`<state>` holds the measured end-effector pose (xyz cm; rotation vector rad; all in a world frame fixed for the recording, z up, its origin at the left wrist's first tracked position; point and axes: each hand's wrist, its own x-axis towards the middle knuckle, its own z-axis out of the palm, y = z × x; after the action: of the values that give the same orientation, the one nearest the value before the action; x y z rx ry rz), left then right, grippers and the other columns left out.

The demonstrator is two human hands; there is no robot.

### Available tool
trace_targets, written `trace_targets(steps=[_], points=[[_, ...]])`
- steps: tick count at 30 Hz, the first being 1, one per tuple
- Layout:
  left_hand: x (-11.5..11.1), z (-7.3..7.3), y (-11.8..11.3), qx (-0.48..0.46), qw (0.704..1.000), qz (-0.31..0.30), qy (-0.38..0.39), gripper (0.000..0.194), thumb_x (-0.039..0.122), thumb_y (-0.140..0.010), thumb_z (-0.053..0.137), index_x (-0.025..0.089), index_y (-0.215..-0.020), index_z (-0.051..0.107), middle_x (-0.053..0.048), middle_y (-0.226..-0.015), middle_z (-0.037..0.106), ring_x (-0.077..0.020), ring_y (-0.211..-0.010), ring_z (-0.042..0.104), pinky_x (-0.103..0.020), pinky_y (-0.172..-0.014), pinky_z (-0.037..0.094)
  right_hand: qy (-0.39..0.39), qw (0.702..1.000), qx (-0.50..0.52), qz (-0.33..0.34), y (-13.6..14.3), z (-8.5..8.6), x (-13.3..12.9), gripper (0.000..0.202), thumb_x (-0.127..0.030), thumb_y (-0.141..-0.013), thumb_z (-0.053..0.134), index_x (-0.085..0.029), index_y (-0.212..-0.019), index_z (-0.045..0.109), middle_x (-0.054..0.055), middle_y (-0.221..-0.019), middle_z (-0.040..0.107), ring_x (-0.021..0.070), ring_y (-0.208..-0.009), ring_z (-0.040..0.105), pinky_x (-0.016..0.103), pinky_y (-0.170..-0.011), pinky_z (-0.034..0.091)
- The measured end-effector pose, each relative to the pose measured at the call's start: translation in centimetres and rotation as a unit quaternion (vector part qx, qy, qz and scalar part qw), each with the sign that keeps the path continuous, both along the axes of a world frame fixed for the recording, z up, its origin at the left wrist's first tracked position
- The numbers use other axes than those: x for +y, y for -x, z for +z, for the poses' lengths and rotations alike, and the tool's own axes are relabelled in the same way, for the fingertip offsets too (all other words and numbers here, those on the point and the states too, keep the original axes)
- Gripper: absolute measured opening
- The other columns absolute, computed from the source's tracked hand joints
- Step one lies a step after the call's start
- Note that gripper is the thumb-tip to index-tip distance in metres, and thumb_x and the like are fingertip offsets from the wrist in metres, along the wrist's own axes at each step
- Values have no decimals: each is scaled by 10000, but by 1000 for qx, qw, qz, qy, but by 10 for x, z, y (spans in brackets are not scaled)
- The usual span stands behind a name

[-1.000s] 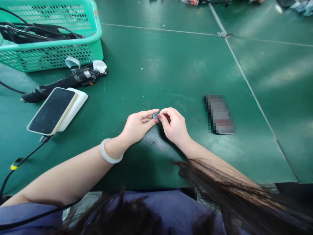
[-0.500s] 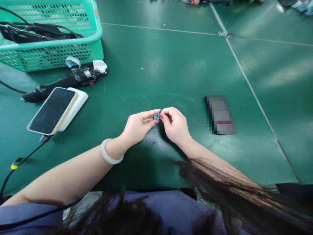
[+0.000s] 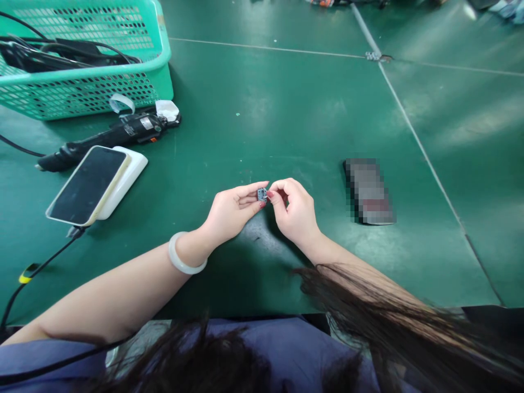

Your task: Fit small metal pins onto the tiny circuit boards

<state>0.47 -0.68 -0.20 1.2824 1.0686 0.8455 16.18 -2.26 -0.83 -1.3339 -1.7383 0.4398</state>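
A small grey block-like part (image 3: 262, 194) with dark recesses is pinched between the thumb and fingers of my left hand (image 3: 233, 212), just above the green table. Against its right side, my right hand (image 3: 293, 210) has thumb and forefinger pressed together. Whatever those right fingertips grip, if anything, is too small to name. A pale bangle (image 3: 180, 253) circles my left wrist.
To the left lie a phone (image 3: 88, 183) on a white box (image 3: 129, 177) and a black corded power tool (image 3: 110, 135). Behind them stands a green basket (image 3: 161, 76) holding black cables. A dark, pixelated flat object (image 3: 368, 191) lies right of my hands.
The grey part has turned slightly between my fingers. Both hands stay in nearly the same place.
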Motion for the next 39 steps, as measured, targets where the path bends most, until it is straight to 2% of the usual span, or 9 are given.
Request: trace_targets(steps=[18,28,35,39], points=[[-1,0,0,20,1000,1,-6,445,299,-769,693,185,-1196,647,-64,-1096,734,-224,-1045,681,-358,-1011,511,6,999,36,-14,5,-3,-2,159,-271,-918,486,-210,-777,531,4,-749,558,133,-691,511,282,-641,430],[0,0,0,26,999,27,-14,441,267,-770,690,180,-1200,644,-52,-1110,729,-210,-1043,682,-351,-1018,509,32,998,45,2,1,-1,0,96,-230,-873,548,-201,-803,608,9,-760,609,131,-668,530,280,-621,444],[0,2,-2,20,999,27,-13,453,235,-764,697,173,-1208,639,-55,-1103,732,-211,-1055,676,-365,-1040,494,117,982,145,14,0,-11,3,104,-275,-867,549,-199,-819,601,11,-785,607,127,-669,541,279,-607,454],[1,1,-1,16,999,23,-17,450,205,-769,687,166,-1214,633,-50,-1109,729,-203,-1059,674,-347,-1034,499,130,979,155,14,-1,-13,3,123,-299,-863,549,-200,-801,590,6,-768,591,122,-660,523,277,-605,445]])
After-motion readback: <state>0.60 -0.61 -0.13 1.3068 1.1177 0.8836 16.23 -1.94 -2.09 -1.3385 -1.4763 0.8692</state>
